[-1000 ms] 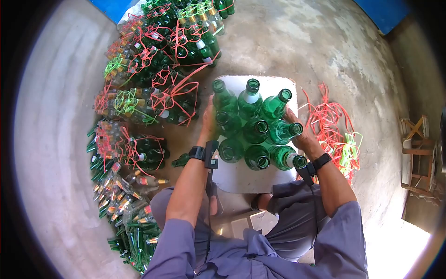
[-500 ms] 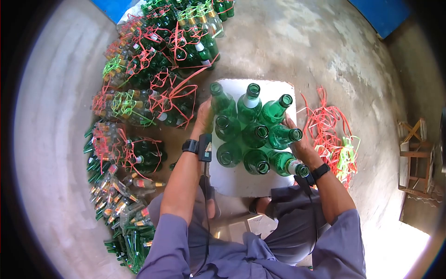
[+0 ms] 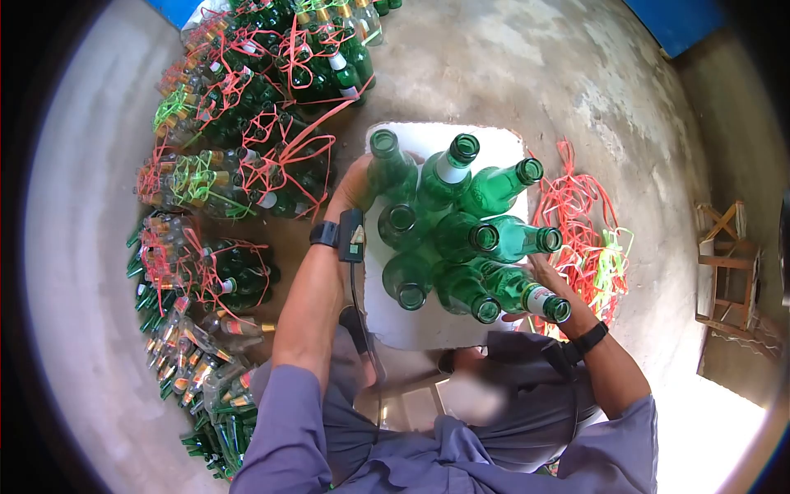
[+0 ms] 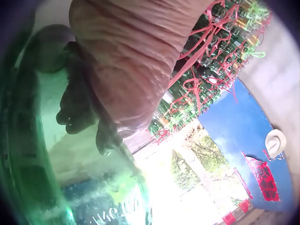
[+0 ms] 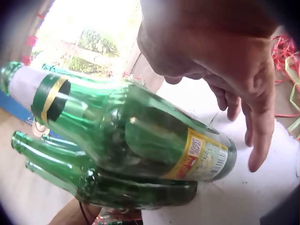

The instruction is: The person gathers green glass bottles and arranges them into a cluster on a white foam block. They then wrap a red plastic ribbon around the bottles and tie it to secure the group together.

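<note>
Green glass bottles stand close together in three rows of three on a white board (image 3: 436,325), their necks leaning to the right. My left hand (image 3: 355,183) grips the far-left bottle (image 3: 392,171); in the left wrist view its fingers show dark through the green glass. On the other side, my right hand (image 3: 553,284) is beside the near-right bottle (image 3: 514,288), partly hidden by it. The right wrist view shows this bottle tilted, with a yellow-edged label (image 5: 197,159), and my right fingers (image 5: 260,136) extended downward near its base.
Bundles of bottles (image 3: 284,177) tied with red and green strips crowd the floor at left. Loose bottles (image 3: 197,362) lie heaped nearer me. Right of the board is a tangle of red strips (image 3: 576,206). A wooden frame (image 3: 728,263) stands at the far right.
The bottles lean further right, with their necks shifted that way. My left hand has come further round the far-left bottle. My right hand has moved lower and nearer to me.
</note>
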Motion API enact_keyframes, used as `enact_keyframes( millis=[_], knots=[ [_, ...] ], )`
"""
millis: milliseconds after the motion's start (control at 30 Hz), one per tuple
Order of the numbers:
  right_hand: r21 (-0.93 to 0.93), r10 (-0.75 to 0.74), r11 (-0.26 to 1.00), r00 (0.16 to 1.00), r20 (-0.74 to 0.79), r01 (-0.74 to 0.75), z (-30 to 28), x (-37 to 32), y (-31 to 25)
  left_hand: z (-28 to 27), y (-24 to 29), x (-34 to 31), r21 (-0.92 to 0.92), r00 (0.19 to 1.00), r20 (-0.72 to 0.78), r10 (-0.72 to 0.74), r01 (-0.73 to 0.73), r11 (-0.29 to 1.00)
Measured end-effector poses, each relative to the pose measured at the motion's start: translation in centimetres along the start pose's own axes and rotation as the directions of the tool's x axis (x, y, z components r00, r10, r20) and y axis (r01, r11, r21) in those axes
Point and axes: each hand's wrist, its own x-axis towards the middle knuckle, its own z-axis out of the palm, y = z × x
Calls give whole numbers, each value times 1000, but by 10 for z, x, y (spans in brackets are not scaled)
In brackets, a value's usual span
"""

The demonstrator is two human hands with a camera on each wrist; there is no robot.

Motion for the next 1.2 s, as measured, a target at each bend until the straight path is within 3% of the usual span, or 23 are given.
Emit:
enact_keyframes(
  millis=[100, 167, 467, 533, 633, 700, 733, 800, 867, 933, 1033, 1200],
  knots=[
    [-100, -86, 991, 995, 53, 91, 23, -19, -19, 1, -2, -1, 3, 1000, -3, -1, 1, 1000],
    [-98, -58, 994, 998, -1, 57, 35, -20, -26, -1, -1, -2, 4, 1000, -3, -10, 10, 1000],
    [208, 0, 978, 998, 58, -12, -3, 25, 18, -1, -12, -4, -4, 999, -41, -27, 27, 1000],
    [249, 14, 968, 998, 54, -27, 3, 26, 12, 0, -16, -3, 40, 999, -21, 43, -42, 998],
    [174, 38, 984, 999, 7, -39, 16, 14, 2, 5, -14, -7, 85, 996, -52, 68, -63, 994],
    [-117, -194, 974, 981, 17, 195, 22, 7, 4, 2, -16, -5, 58, 998, -46, 33, -30, 998],
    [-116, -193, 974, 981, 18, 194, 22, 8, 2, -1, -17, -5, 35, 999, -42, 3, -2, 999],
    [144, 25, 989, 998, -51, -17, 21, 13, -2, -2, -19, -6, 127, 997, -47, 64, -58, 990],
    [125, 12, 992, 999, -35, -8, 18, 16, 0, -2, -18, -6, 215, 991, -45, 124, -112, 970],
    [108, 3, 994, 1000, -22, -1, 11, 20, 7, 0, -16, -5, 64, 999, -52, 10, -7, 998],
    [206, 38, 978, 999, 13, -40, 9, 22, 7, 0, -19, -7, 12, 999, -33, 0, 1, 1000],
    [81, -12, 997, 999, -39, 15, 21, 15, -1, 2, -24, -12, 49, 997, -64, 39, -36, 998]
  ],
)
